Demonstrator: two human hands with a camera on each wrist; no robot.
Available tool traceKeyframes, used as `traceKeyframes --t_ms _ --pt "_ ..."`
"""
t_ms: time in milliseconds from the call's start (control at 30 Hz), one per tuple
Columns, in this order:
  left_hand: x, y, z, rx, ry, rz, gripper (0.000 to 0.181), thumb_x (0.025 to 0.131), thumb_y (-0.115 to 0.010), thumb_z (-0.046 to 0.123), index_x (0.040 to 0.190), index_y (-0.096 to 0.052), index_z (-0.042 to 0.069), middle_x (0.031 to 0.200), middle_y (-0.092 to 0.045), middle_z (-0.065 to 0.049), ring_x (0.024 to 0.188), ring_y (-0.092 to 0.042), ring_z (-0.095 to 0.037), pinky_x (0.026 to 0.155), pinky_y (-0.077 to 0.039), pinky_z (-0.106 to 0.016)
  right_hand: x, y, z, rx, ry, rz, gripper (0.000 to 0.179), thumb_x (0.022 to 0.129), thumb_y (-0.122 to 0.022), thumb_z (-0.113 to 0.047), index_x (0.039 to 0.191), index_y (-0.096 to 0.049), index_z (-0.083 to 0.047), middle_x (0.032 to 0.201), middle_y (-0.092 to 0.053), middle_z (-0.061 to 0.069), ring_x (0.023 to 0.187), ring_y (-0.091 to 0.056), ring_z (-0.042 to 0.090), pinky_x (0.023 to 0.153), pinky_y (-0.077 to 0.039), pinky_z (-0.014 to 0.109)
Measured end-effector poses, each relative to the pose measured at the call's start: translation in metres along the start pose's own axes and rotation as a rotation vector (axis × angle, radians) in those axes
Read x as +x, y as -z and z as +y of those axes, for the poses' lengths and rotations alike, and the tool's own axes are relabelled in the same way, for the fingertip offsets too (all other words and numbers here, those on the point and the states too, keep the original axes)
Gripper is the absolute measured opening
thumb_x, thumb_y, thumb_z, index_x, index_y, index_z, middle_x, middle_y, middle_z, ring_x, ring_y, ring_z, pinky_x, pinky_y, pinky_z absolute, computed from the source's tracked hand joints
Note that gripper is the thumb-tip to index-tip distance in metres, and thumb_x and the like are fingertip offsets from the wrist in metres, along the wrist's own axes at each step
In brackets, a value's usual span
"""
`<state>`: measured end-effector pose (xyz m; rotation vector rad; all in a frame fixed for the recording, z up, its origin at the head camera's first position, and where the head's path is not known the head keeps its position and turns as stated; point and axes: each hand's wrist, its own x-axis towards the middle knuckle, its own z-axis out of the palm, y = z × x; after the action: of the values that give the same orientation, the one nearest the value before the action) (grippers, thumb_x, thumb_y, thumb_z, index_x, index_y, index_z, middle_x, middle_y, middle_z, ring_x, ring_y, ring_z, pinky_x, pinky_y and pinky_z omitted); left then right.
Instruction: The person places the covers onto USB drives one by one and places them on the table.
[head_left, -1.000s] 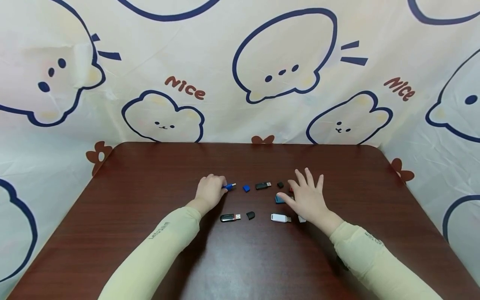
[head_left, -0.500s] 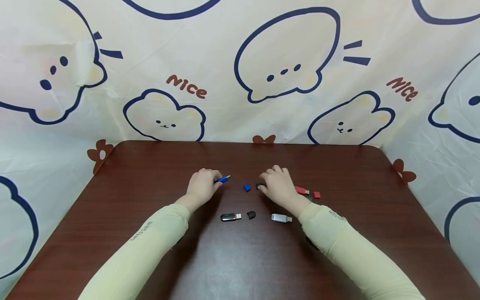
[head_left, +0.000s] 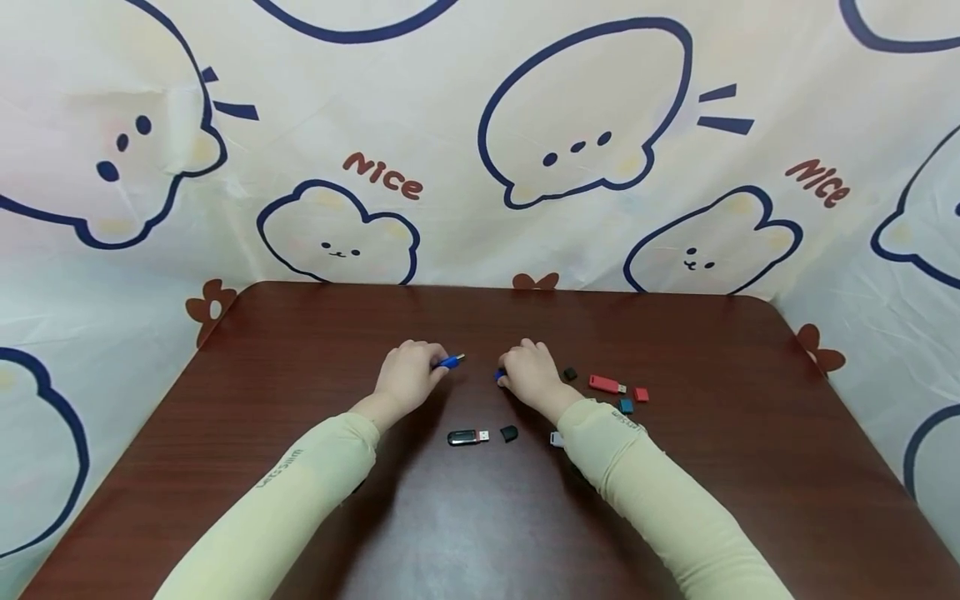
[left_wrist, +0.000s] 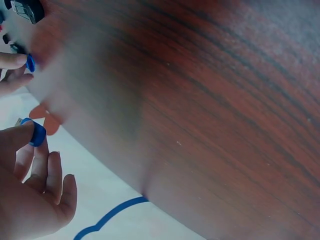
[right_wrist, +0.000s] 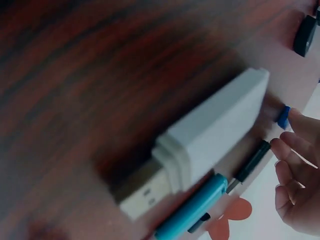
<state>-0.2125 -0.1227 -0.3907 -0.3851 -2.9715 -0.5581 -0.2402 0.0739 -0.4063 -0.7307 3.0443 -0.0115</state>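
Observation:
In the head view my left hand (head_left: 405, 377) holds a blue USB flash drive (head_left: 451, 362) by its body, the metal plug pointing right. The left wrist view shows the drive pinched between thumb and fingertips. Across a short gap, my right hand (head_left: 531, 375) pinches a small blue cap (head_left: 499, 375). From the right wrist, the cap (right_wrist: 283, 117) appears at the thumb tip, with a black USB drive (right_wrist: 254, 161) lying close to the fingers. That black drive is hidden under the hand in the head view.
Nearer the front lie a black USB drive with a red band (head_left: 467, 437), its black cap (head_left: 509, 433) and a white drive (head_left: 557, 439), partly under the right sleeve. Rightward are a red drive (head_left: 606, 384), red cap (head_left: 641, 394), teal cap (head_left: 626, 407) and small black cap (head_left: 570, 374).
My right hand has moved left from over the teal drive, past the black drive, to the blue cap, which it now pinches. The left hand has shifted slightly left with the blue drive.

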Motion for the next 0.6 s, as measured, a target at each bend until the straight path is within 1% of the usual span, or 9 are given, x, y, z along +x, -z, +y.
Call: traceKeyframes --t_ms 167,233,400,500,600 --pt "-0.0024 0.0001 0.0019 -0.007 -0.009 0.006 0.010 0.085 -0.068 0.018 0.092 -0.069 0.010 0.083 -0.068 -0.004 0.081 -0.053 -0.020 0.075 -0.046 -0.036 0.0006 -0.0016 -0.0012 0.041 -0.011 -0.004 0.021 0.085 -0.068 -0.028 0.101 -0.072 -0.016 0.098 -0.070 0.001 0.082 -0.048 0.020 0.074 -0.039 0.033" --pt "-0.0030 0.0000 0.0021 -0.007 -0.014 0.009 0.010 0.085 -0.069 0.017 0.092 -0.069 0.010 0.083 -0.067 -0.004 0.080 -0.052 -0.019 0.074 -0.046 -0.035 0.0010 -0.0012 -0.0015 0.057 -0.016 -0.003 0.019 0.084 -0.069 -0.027 0.099 -0.072 -0.016 0.097 -0.070 0.001 0.082 -0.048 0.020 0.074 -0.039 0.033" --pt "-0.0039 0.0013 0.0016 -0.006 -0.018 0.018 0.009 0.085 -0.069 0.017 0.091 -0.069 0.011 0.082 -0.067 -0.003 0.079 -0.052 -0.019 0.074 -0.046 -0.035 0.0026 -0.0014 -0.0033 0.095 -0.040 -0.016 0.012 0.083 -0.071 -0.026 0.086 -0.067 -0.015 0.085 -0.066 -0.001 0.078 -0.047 0.018 0.071 -0.039 0.031" --pt "-0.0045 0.0029 0.0013 -0.007 -0.016 0.021 0.009 0.084 -0.069 0.018 0.091 -0.069 0.011 0.081 -0.067 -0.003 0.079 -0.052 -0.019 0.074 -0.045 -0.035 0.0024 -0.0011 -0.0042 0.113 -0.043 -0.027 0.013 0.083 -0.071 -0.025 0.078 -0.063 -0.016 0.080 -0.064 -0.002 0.075 -0.046 0.017 0.070 -0.039 0.031" --pt "-0.0051 0.0041 0.0008 -0.014 -0.011 0.019 0.010 0.084 -0.069 0.018 0.091 -0.069 0.011 0.081 -0.067 -0.003 0.079 -0.051 -0.019 0.075 -0.045 -0.035 0.0018 0.0002 -0.0040 0.168 -0.049 -0.031 0.016 0.083 -0.071 -0.022 0.074 -0.060 -0.015 0.075 -0.061 -0.002 0.073 -0.047 0.016 0.070 -0.040 0.031"
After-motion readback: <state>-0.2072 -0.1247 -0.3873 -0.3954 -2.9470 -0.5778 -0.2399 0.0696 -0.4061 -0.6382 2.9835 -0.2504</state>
